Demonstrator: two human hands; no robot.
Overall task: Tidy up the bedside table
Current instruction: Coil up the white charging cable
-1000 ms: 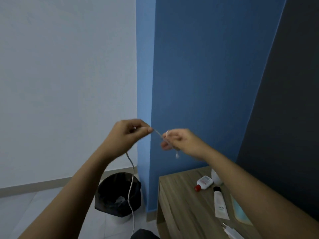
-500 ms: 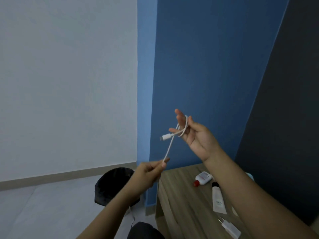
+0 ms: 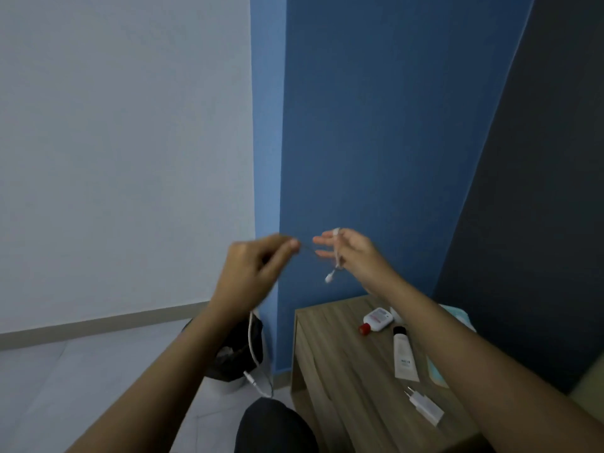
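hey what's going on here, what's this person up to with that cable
A person is winding a white charging cable into a coil in mid-air. The right hand has loops of it around its fingers, one plug dangling below, while the left hand pinches the cable and feeds it across. The rest hangs down in front of a black bin. On the wooden bedside table lie a small red-capped bottle, a white tube and a white charger plug, not yet tidied.
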